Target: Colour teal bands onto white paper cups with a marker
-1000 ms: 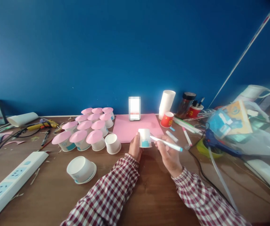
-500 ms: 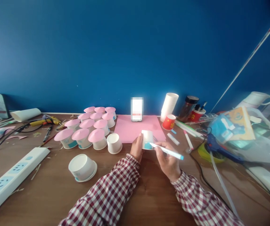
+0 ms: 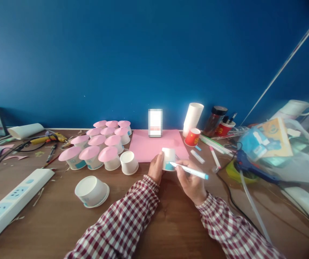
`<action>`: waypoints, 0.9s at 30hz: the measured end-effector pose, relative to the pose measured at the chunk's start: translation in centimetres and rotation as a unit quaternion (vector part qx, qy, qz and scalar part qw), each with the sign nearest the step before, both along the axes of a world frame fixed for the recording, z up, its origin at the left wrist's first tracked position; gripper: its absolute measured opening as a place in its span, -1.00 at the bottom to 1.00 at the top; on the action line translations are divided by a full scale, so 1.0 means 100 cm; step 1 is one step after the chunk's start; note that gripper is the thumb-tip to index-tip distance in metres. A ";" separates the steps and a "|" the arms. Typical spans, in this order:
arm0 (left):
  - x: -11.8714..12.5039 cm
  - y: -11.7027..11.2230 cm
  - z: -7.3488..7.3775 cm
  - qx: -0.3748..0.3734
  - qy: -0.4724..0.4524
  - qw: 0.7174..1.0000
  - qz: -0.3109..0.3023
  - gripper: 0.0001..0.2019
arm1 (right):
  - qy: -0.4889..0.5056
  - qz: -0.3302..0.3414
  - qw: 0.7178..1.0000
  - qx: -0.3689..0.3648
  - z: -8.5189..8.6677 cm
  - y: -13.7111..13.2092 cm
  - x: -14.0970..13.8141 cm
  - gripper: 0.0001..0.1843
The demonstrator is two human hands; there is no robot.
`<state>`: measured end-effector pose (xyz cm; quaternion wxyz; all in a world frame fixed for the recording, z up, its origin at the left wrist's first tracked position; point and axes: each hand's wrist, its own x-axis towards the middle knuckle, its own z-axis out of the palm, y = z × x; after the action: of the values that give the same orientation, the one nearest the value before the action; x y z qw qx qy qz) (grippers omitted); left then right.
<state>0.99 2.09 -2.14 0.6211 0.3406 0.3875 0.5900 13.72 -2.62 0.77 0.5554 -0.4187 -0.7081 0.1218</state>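
My left hand (image 3: 155,168) is closed around the left side of an upside-down white paper cup (image 3: 168,155), which has blue colouring near its rim. A white marker (image 3: 190,170) with a light blue end sits in the closed fingers of my right hand (image 3: 190,183); its tip meets the cup's blue patch. Left of my hands stands a plain upturned paper cup (image 3: 128,162), beside several cups topped with pink paper cones (image 3: 108,153). Another upturned paper cup (image 3: 91,190) lies nearer to me. Behind the held cup is a pink paper sheet (image 3: 143,147).
A phone (image 3: 155,123) leans on the blue wall. To the right are a red paper cup (image 3: 192,137), a tall stack of white cups (image 3: 193,118), a dark-lidded jar (image 3: 216,122) and plastic bags (image 3: 264,144). A power strip (image 3: 16,194) and a yellow glue gun (image 3: 49,137) lie left.
The view has shifted slightly, so the scene sits a little further left and higher. The marker's tip remains at the cup, and both hands keep their hold.
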 end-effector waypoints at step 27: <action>0.000 -0.002 0.005 -0.009 0.007 1.000 0.009 -0.51 | 0.001 0.017 0.998 -0.054 -0.003 0.000 0.000 -0.88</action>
<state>1.02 1.84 -1.64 0.6162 0.3357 0.3998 0.5897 13.75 -2.60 0.49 0.5305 -0.4360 -0.7070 0.1693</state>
